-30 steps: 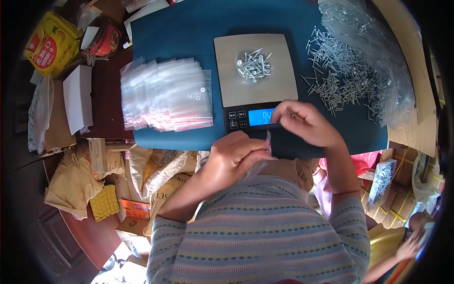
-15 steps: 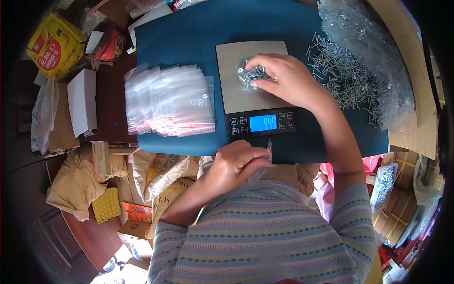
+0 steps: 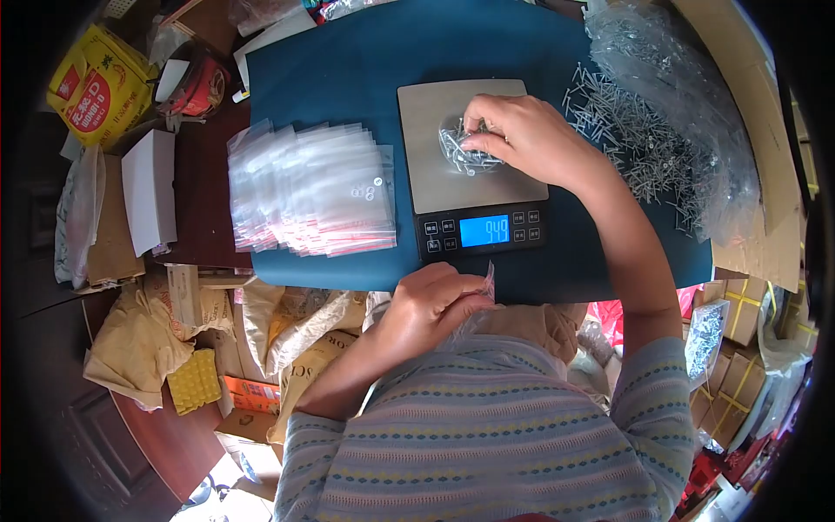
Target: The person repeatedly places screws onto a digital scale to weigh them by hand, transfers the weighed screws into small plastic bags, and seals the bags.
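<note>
On the steel plate of a digital scale (image 3: 424,174) sits a small clear dish (image 3: 446,157) full of metal screws (image 3: 474,161). My right hand (image 3: 535,139) reaches over it from the right, thumb and fingers pinched together in among the screws; the fingertips are partly hidden. The scale's blue display (image 3: 484,230) shows digits that look like 949. Below the scale, at the table's near edge, my left hand (image 3: 435,300) pinches a clear plastic zip bag (image 3: 490,277) between thumb and fingers. Most of that bag hangs out of sight behind the hand.
Left of the scale, overlapping clear zip bags (image 3: 313,191) lie in a fanned stack on the dark table mat (image 3: 348,70). A loose heap of screws (image 3: 644,148) spreads at the right beside a large plastic bag (image 3: 670,78). Cardboard (image 3: 765,174) borders the right edge.
My right thumb and fingers have drawn closer together over the dish, and the dish has shifted slightly toward me. My left hand keeps hold of the bag. The display looks the same.
</note>
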A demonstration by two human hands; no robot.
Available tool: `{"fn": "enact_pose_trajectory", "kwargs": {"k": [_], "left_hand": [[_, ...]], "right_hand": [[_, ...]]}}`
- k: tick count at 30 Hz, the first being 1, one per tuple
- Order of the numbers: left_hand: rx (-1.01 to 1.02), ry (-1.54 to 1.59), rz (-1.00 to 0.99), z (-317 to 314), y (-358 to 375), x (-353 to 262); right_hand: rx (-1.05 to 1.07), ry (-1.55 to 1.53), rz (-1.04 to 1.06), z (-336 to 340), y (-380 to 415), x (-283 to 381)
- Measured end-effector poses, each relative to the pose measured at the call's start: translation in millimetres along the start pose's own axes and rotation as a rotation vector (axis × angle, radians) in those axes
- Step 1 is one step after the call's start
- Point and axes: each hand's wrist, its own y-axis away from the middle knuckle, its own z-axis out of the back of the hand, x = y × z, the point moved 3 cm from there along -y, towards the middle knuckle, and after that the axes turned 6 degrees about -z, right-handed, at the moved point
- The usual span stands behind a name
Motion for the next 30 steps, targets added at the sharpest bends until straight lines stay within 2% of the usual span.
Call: {"fn": "enact_pose_trajectory", "kwargs": {"k": [7, 11, 13, 14, 16, 18, 20, 21, 23, 25, 26, 29, 30], "left_hand": [[0.004, -0.024, 0.002, 2.6, -0.5, -2.6], [-0.001, -0.025, 0.016, 6.7, 1.9, -2.0], [-0.015, -0.004, 0.024, 7.2, 5.2, 2.5], [-0.022, 0.006, 0.029, 6.7, 6.0, 3.8], [-0.013, 0.037, 0.052, 5.4, 4.9, 2.5], [0.008, 0.064, 0.049, 3.3, 0.5, 0.2], [0.043, 0.089, 0.028, -1.8, -4.1, -5.0], [0.045, 0.113, 0.027, -4.0, -6.1, -8.6], [0.048, 0.161, 0.019, -8.7, -9.6, -15.1], [-0.054, 0.352, 0.094, -14.8, 3.4, -13.2], [-0.106, 0.447, 0.135, -16.5, 8.2, -11.7], [0.103, 0.377, -0.190, -14.4, -1.3, -16.3], [0.259, 0.360, -0.080, -12.0, -3.1, -24.0]], "right_hand": [[-0.182, -0.271, 0.079, 12.7, 9.9, -10.3], [-0.256, -0.418, -0.073, 32.3, 34.2, -51.6], [-0.292, -0.405, -0.259, 43.9, 52.6, -82.7], [-0.261, -0.309, -0.242, 44.7, 61.0, -108.5], [-0.542, 0.420, -0.117, 51.3, 76.7, -87.3], [-0.600, 0.438, -0.085, 47.7, 90.3, -64.1], [-0.251, -0.209, -0.131, 29.1, 95.8, -31.5], [-0.018, -0.408, -0.135, 14.7, 101.6, -14.5], [0.189, -0.617, 0.076, -13.7, 111.5, 11.2], [0.247, -0.649, 0.127, -22.7, 119.0, 32.6], [0.203, -0.722, 0.180, -26.0, 122.3, 41.0], [0.150, -0.863, 0.308, -28.0, 130.6, 42.0], [0.147, -0.897, 0.342, -27.8, 135.5, 39.7]]}}
